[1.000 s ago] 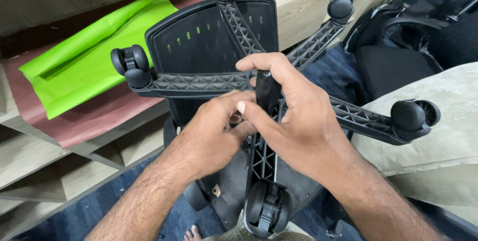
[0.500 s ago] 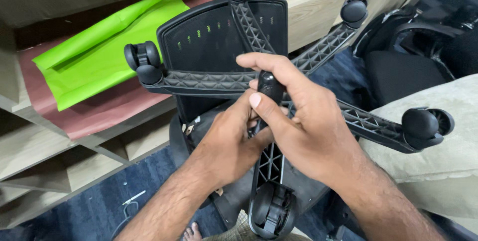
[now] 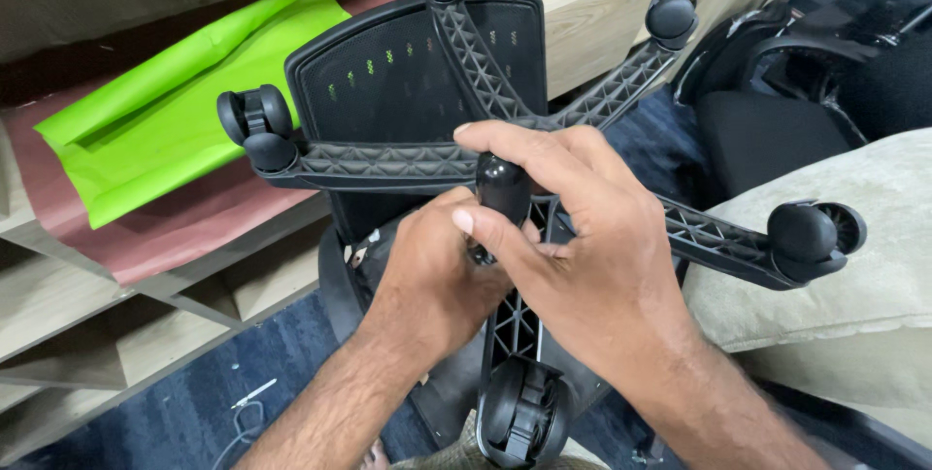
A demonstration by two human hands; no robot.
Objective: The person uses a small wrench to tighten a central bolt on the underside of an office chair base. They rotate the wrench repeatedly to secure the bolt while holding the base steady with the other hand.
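Your right hand (image 3: 582,256) wraps the black tool handle (image 3: 503,184) at the star base (image 3: 388,161) hub, while your left hand (image 3: 437,271) pinches its lower end, steadying it.

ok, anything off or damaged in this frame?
No damage shows. The odd part: the office chair is upside down, its black five-star base and casters up. Both hands, left hand and right hand, grip a black cylinder at the hub.

Black handle (image 3: 503,186) now tipped end-on toward camera, earlier upright; right hand (image 3: 573,256) fingers lower over it; left hand (image 3: 437,276) tucked beneath.
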